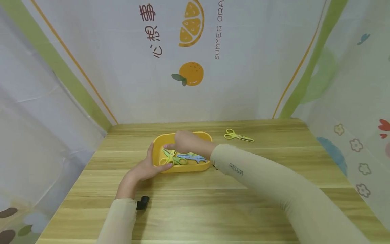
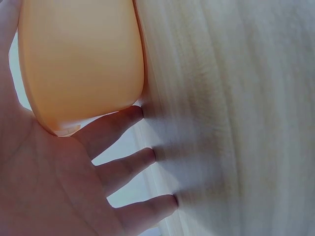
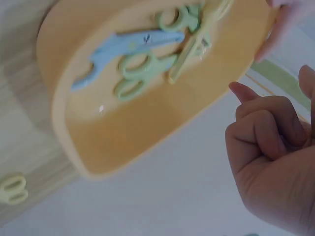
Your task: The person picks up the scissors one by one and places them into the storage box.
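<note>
Left grip spread, palm against near-left corner of yellow tray, thumb on rim; I see fingers straight on left wrist view. Right grip over tray; fingers curled in right wrist view, nothing visibly held, though from head view I cannot tell contact. Blue-handled scissors and green pair lie in tray, partly hidden by right grip. Another green scissors on table, well right of tray.
</note>
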`<state>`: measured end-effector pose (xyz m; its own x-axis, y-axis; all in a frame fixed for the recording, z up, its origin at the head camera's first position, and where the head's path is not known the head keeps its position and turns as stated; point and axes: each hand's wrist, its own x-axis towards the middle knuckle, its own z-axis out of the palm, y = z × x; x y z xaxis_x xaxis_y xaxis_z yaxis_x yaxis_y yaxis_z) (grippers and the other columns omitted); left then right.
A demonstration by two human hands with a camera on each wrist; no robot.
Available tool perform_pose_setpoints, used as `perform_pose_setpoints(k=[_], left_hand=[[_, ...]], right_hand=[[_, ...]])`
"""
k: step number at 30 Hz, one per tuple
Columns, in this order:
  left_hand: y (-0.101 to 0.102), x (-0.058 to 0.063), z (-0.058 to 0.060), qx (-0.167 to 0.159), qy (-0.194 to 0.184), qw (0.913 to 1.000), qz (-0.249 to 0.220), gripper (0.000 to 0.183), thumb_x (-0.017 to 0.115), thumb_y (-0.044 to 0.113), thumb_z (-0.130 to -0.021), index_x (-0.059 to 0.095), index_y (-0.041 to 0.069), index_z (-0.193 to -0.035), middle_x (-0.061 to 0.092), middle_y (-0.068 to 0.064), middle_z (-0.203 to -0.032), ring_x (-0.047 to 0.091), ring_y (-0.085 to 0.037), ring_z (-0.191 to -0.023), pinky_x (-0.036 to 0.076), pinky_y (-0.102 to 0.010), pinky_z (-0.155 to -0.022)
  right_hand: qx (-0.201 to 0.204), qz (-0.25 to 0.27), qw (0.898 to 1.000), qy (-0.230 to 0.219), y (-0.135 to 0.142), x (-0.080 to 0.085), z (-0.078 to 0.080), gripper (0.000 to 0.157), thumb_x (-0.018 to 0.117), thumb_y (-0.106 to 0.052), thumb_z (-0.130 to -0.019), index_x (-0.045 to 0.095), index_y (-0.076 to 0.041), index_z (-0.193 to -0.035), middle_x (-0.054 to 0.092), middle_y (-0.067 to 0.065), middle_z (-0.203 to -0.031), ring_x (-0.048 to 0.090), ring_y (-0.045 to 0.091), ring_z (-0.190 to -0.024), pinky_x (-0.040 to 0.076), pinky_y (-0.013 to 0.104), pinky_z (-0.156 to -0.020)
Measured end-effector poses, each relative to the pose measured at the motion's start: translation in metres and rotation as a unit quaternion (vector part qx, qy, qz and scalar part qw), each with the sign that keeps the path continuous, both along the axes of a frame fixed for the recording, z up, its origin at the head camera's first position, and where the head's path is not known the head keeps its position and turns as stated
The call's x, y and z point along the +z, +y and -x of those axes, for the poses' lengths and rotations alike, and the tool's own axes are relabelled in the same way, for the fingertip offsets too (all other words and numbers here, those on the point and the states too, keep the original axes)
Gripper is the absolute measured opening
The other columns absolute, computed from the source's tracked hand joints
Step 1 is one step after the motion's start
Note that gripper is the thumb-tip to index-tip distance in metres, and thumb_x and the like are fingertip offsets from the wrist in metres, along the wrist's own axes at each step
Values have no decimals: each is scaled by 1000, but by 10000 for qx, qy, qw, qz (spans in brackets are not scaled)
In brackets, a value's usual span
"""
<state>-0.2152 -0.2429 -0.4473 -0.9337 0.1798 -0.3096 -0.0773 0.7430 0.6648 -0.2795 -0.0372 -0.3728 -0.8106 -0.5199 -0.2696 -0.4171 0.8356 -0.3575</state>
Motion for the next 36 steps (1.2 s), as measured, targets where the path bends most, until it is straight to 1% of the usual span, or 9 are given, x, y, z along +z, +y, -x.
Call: perform_pose_setpoints(k=[4,7,11,18,21,25,28,33,36], left_hand=[[-1,0,-1,-17,13,10000,-37,139,70,75,-89,-30,17,-166,19,-42,-169,33,-62,-152,33,-73,-122],[-2,0,-2,13,-28,10000,-67,139,70,75,-89,-30,18,-166,18,-41,-170,32,-62,-153,32,-73,-122],[-2,0,-2,57,-77,9998,-154,139,71,74,-89,-31,19,-166,17,-41,-170,30,-62,-154,30,-74,-122],[1,2,-2,58,-88,9999,-94,140,71,74,-89,-32,19,-165,17,-42,-170,30,-62,-154,31,-74,-123],[2,3,-1,55,-76,10000,-11,140,70,76,-88,-32,20,-165,17,-42,-170,31,-61,-154,31,-72,-123],[2,2,-1,56,-58,10000,20,140,70,77,-88,-31,19,-165,17,-41,-170,31,-60,-154,30,-71,-124],[2,2,-1,55,-63,10000,26,139,70,77,-88,-31,19,-165,18,-42,-169,32,-60,-153,30,-72,-124],[2,3,-1,28,-76,9999,102,139,68,78,-89,-34,19,-164,19,-44,-168,34,-62,-151,32,-73,-122],[2,3,-2,37,-106,9999,106,139,68,78,-89,-33,19,-164,17,-43,-169,34,-62,-152,32,-73,-122]], right_hand=[[144,-24,9999,-67,10,14,4,64,58,-57,-106,42,-19,-58,33,-9,-51,28,6,-44,31,21,-47],[218,68,9997,-110,19,29,5,60,61,-55,-106,49,-18,-60,39,-9,-53,33,6,-47,34,21,-49],[211,158,9996,38,31,49,5,59,63,-54,-105,51,-17,-60,41,-9,-53,34,6,-48,35,20,-51],[-44,291,9992,283,53,75,4,66,64,-54,-104,40,-19,-54,30,-9,-49,22,6,-47,24,22,-48],[-271,213,9984,440,63,83,1,62,66,-52,-103,44,-17,-57,35,-8,-52,30,8,-50,29,24,-51],[-724,72,9952,647,76,90,-5,45,69,-49,-101,58,-11,-80,54,-1,-73,52,16,-70,46,30,-65],[-948,-45,9928,731,86,90,-6,41,70,-48,-100,62,-9,-96,59,3,-88,58,22,-84,50,35,-74],[-1125,-184,9912,668,104,84,-1,42,69,-50,-100,61,-9,-93,55,3,-83,57,21,-80,49,34,-71],[-1212,-219,9905,618,113,81,1,43,68,-51,-100,61,-8,-97,58,4,-87,58,22,-82,50,35,-72]])
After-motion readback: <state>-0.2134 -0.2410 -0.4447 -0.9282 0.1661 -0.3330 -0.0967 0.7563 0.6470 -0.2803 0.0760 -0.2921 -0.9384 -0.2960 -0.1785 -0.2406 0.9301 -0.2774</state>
